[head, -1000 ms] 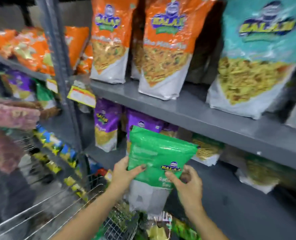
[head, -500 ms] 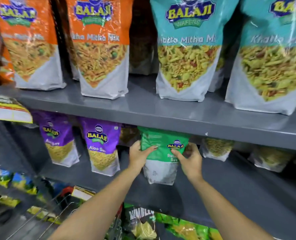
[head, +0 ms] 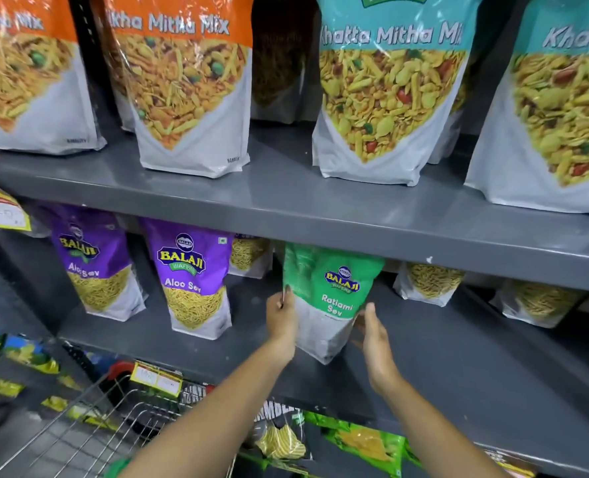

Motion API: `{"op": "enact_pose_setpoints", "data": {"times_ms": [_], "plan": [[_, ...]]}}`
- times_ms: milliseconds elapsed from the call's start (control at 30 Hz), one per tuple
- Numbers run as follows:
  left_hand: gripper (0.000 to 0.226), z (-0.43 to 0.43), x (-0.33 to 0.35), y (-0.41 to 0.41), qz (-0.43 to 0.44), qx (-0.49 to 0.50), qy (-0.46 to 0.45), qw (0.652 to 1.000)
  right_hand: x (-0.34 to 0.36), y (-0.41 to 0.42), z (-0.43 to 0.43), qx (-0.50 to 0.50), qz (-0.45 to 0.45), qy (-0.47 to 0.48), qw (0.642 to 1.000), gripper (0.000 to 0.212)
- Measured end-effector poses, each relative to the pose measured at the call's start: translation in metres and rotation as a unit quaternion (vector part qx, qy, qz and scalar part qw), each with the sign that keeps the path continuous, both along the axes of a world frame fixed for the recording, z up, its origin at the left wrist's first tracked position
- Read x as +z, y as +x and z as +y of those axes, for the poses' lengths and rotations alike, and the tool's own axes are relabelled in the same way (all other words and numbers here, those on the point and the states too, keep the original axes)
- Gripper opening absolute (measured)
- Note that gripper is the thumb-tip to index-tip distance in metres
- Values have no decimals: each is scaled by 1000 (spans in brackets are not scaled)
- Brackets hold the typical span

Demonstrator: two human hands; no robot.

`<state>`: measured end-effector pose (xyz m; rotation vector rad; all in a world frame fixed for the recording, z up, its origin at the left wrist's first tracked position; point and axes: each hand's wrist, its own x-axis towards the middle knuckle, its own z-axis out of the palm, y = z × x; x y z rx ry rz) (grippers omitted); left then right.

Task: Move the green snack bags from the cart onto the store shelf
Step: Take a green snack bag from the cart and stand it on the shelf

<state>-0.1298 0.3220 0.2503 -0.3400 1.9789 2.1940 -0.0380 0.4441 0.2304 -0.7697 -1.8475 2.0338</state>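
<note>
A green snack bag (head: pixel 334 288), labelled Ratlami Sev, stands upright on the grey middle shelf (head: pixel 458 367), its top tucked under the shelf above. My left hand (head: pixel 281 317) pinches the bag's left edge. My right hand (head: pixel 374 334) is flat beside the bag's lower right side with fingers straight, at or just off the bag. The wire cart (head: pixel 89 426) sits at the lower left, and a scrap of green (head: pixel 117 467) shows at its near edge by my left arm.
Two purple Aloo Sev bags (head: pixel 193 277) stand left of the green bag. Clear-fronted sev bags (head: pixel 431 282) sit farther back on the right. Orange bags (head: pixel 182 81) and teal bags (head: pixel 386 88) fill the upper shelf (head: pixel 320 208). More packets (head: pixel 362 443) lie on the shelf below.
The bag moved from over the cart onto the middle shelf and now stands there. My right hand has let go and flattened beside it. The view has moved closer.
</note>
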Motion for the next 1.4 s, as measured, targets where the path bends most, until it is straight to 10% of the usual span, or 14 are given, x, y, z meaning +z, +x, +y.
{"op": "enact_pose_setpoints", "data": {"times_ms": [667, 900, 1033, 1200, 1400], "plan": [[49, 15, -37, 4, -66, -83, 112, 988, -13, -35, -8, 9, -47, -34, 998, 20], [90, 18, -24, 83, -44, 60, 115, 991, 18, -83, 24, 2, -29, -61, 998, 44], [50, 34, -30, 92, -22, 32, 128, 991, 18, -102, 26, 68, -13, -71, 995, 85], [77, 21, -34, 54, 11, 28, 133, 991, 7, -82, 15, 57, 0, -38, 998, 51], [29, -2, -32, -15, 26, 1, 91, 996, -23, -54, 12, -1, -1, 125, 992, 34]]}}
